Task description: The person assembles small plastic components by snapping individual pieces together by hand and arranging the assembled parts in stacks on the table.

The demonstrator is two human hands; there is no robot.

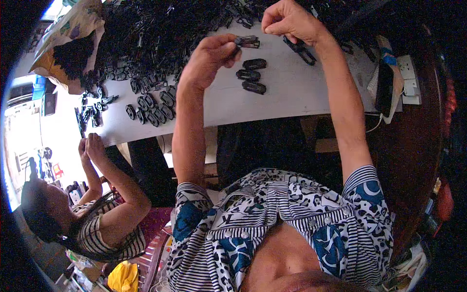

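My left hand (210,59) is closed, thumb and fingers pinching a small black plastic part (248,42) just above the white table (219,106). To its right, my right hand (294,23) is pinched together; whatever its fingertips hold, if anything, is too small to make out. Under that hand lies a longer black plastic piece (300,51) on the tabletop. A short column of oval black plastic parts (251,76) rests between my forearms, nearer to me than the held part.
A big heap of black plastic parts (146,34) covers the table's far side, beside a torn paper sack (92,22). Several oval parts (154,114) lie left of my arm. A co-worker (107,214) sits at left. At right are a phone (384,87) and a white power strip (408,78).
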